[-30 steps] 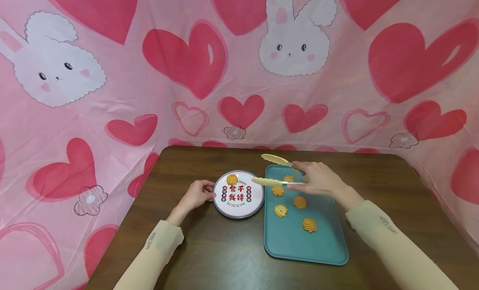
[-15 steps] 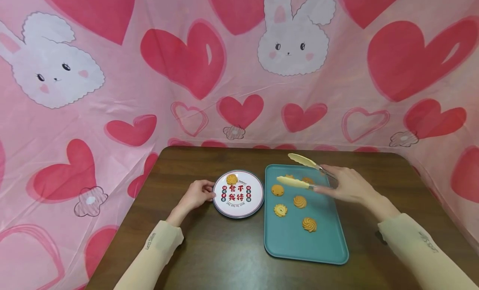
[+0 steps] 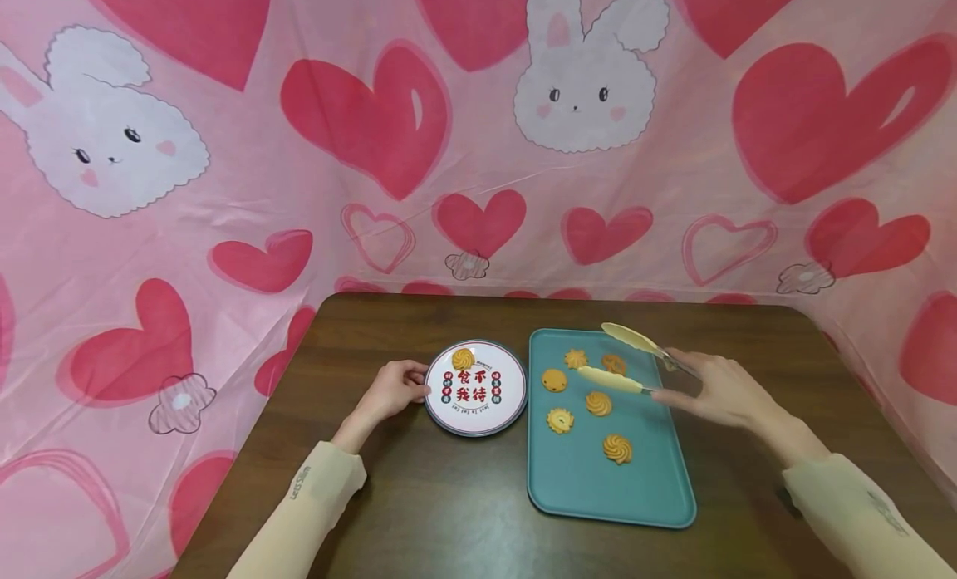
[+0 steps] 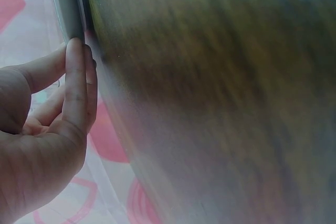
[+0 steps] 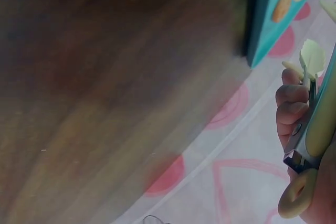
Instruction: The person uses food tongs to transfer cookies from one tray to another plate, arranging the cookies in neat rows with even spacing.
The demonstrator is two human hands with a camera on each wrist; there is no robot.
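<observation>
My left hand (image 3: 392, 388) pinches the left rim of a round white plate (image 3: 506, 403) with red lettering; thumb and fingers meet at the rim (image 4: 68, 17) in the left wrist view. A swirled butter cookie (image 3: 463, 359) lies near the plate's far edge. My right hand (image 3: 723, 394) holds kitchen tongs (image 3: 609, 380) with cream-coloured tips, spread apart above the right side of a teal tray (image 3: 606, 496). Nothing shows between the tips. Below and left of them lie several cookies, among them a pretzel-shaped one (image 3: 614, 364) and a round one (image 3: 554, 380).
Plate and tray stand side by side on a dark wooden table (image 3: 441, 512). More cookies on the tray include a swirl (image 3: 617, 448) and a ring-like one (image 3: 560, 420). Behind the table hangs a pink cloth (image 3: 314, 172) with hearts and rabbits.
My right hand has carried the tongs rightward and slightly nearer, from beside the plate to over the tray's right side, uncovering the far cookies. The left hand stays at the plate.
</observation>
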